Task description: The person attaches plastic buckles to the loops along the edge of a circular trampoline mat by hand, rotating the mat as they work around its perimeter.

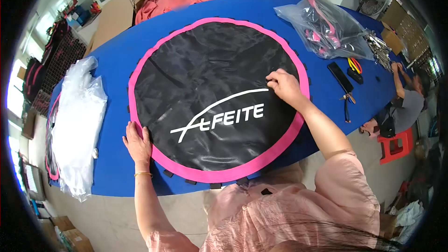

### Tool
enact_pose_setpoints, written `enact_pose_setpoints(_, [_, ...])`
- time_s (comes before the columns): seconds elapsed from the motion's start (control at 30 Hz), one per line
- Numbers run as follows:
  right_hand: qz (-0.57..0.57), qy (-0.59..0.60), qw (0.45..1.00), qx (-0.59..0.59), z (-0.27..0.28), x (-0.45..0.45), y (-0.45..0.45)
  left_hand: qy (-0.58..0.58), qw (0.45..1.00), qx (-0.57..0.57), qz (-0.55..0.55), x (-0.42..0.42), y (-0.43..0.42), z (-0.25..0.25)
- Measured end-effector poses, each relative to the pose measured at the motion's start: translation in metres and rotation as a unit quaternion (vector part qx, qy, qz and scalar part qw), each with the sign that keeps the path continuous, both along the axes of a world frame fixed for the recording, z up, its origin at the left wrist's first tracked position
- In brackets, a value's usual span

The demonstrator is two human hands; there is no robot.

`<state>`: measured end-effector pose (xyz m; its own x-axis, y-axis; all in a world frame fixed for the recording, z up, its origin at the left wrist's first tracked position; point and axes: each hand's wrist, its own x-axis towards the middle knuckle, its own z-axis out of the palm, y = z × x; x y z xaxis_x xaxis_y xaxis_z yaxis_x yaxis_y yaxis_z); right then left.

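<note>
One mat: the round black mat lies spread flat on the blue counter, in front of the person, printed face up; laying it out looks done.
Tabs: short black tabs stick out past the edge, and those in view appear fastened to nothing; whether anything is left to do on them cannot be told.
Logo: the white lettering under a long arc looks finished, with no gap that shows.
Black face: smooth and slightly glossy, with pale sheen near the bottom and a faint slanting crease at upper left.
Pink rim: an even band runs right around the black face; it appears whole wherever no hand or arm covers it.
Left hand: open, palm down, the hand rests on the rim's left side, thumb apart from the fingers.
Right hand: fingers bent inward, the hand is at the black face by the arc's right end; whether it pinches the cloth cannot be told.
</note>
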<state>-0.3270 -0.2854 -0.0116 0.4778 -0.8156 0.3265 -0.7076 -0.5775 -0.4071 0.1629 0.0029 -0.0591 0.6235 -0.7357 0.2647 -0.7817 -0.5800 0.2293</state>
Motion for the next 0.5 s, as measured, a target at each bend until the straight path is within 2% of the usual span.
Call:
enact_pose_setpoints(0.3, [0.076,-0.028,0.997,0.007,-0.003,0.069,0.004,0.008,1.0,-0.003,0.005,-0.004,-0.001,0.005])
enact_pose_setpoints(0.37, [0.109,-0.014,0.993,-0.035,-0.004,0.092,0.011,0.013,1.0,-0.003,0.003,-0.005,-0.001,0.006])
enact_pose_setpoints(0.5, [0.158,-0.018,0.987,0.007,-0.009,0.142,0.026,0.017,1.0,-0.012,-0.002,-0.002,-0.001,0.0])
